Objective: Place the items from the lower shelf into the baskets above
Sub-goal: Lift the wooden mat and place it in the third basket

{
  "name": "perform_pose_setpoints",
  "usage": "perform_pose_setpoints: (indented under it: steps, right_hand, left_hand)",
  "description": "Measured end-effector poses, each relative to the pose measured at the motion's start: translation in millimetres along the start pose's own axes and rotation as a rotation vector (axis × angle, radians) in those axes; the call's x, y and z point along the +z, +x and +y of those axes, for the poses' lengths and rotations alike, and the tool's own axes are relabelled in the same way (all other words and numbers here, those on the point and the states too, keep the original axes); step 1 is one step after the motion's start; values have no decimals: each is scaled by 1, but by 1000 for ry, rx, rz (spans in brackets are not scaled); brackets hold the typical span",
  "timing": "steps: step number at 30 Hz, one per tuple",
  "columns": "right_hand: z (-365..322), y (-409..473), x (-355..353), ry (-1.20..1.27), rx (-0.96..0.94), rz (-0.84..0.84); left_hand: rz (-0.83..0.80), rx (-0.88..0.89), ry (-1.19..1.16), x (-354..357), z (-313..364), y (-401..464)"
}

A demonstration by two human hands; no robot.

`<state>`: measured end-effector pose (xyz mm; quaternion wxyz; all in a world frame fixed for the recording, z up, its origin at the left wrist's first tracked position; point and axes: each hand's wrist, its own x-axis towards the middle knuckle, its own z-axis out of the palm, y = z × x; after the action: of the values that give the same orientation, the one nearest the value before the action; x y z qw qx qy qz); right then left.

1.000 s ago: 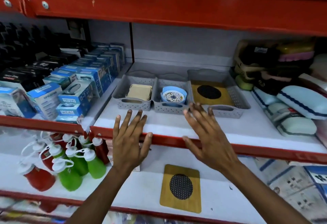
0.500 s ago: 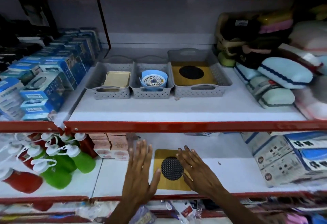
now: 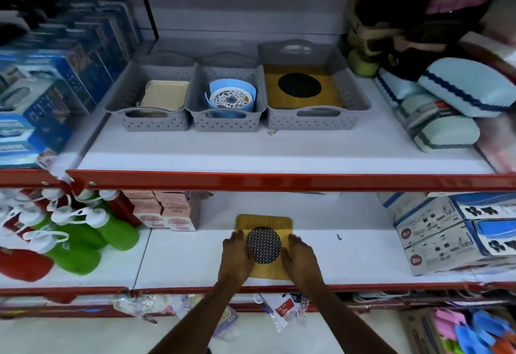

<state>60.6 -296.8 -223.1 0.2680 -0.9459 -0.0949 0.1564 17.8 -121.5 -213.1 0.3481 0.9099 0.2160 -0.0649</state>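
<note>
A square wooden mat [image 3: 264, 221] with a black round mesh centre lies flat on the lower shelf. My left hand [image 3: 236, 256] clasps its left side and my right hand [image 3: 300, 256] its right side, fingers over the mat's top. On the shelf above stand three grey baskets side by side. The left basket [image 3: 150, 123] holds a beige flat item [image 3: 164, 95]. The middle basket [image 3: 226, 124] holds a blue round item [image 3: 231, 99]. The larger right basket [image 3: 318, 123] holds a matching wooden mat [image 3: 300, 85].
The red front rail [image 3: 279, 181] of the upper shelf runs across between my hands and the baskets. Green and red bottles [image 3: 83, 244] and pink boxes [image 3: 167, 211] stand left of the mat, white cartons [image 3: 446, 236] to its right. Blue boxes [image 3: 42, 96] and pale pouches [image 3: 446, 102] flank the baskets.
My hands came down from the upper shelf's edge to the lower shelf and closed in on both sides of the wooden mat. The view tilted downward.
</note>
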Motion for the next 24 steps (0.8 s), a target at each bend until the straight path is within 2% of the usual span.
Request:
perform_pose_setpoints:
  steps: [4, 8, 11, 16, 20, 24]
  right_hand:
    - [-6, -2, -4, 210, 114, 133]
    - [-15, -20, -17, 593, 126, 317]
    - [-26, -40, -34, 739, 41, 408]
    - [-50, -67, -69, 796, -157, 550]
    - [-85, -82, -116, 892, -357, 680]
    - [-125, -85, -175, 1002, -476, 741]
  left_hand:
    - [118, -100, -152, -12, 6, 3]
    - [240, -146, -374, -27, 5, -9]
    - [347, -59, -498, -45, 7, -30]
    - [431, 137, -670, -93, 23, -70]
    - [506, 308, -808, -142, 55, -95]
    - [553, 502, -879, -194, 100, -108]
